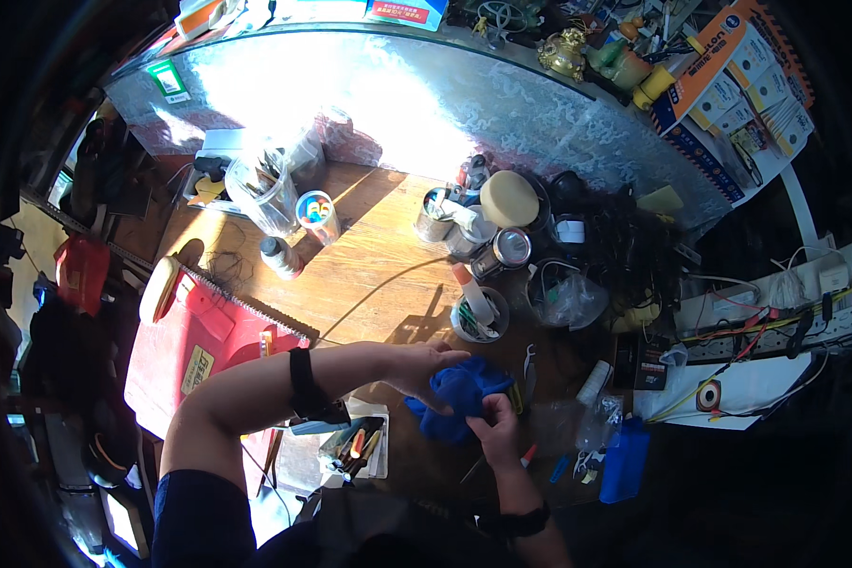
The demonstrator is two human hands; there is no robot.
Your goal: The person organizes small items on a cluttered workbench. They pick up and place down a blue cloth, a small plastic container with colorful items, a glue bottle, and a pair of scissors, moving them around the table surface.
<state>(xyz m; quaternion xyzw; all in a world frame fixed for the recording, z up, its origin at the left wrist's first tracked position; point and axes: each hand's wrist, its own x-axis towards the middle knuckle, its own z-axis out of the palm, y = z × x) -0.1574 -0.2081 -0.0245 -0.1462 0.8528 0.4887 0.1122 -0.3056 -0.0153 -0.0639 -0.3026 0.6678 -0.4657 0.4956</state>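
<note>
A bunched blue cloth (462, 396) lies between my two hands over the dark front part of the wooden workbench (388, 293). My left hand (424, 371) reaches across from the left and grips the cloth's left side, with one finger stretched along its top and another digit pressed over its face. At the cloth's lower right edge, my right hand (498, 434) is closed on a fold of it. Whether anything is wrapped inside cannot be seen. Metal pliers or a wrench-like tool (529, 367) lies just right of the cloth.
A red case (220, 327) stands left of my left forearm. Farther back are a cup of colourful items (318, 216) and a small bottle (279, 256). A tub of tools (480, 314) sits beyond the cloth. Power strips (767, 327) with tangled wires lie right, near a blue box (625, 462).
</note>
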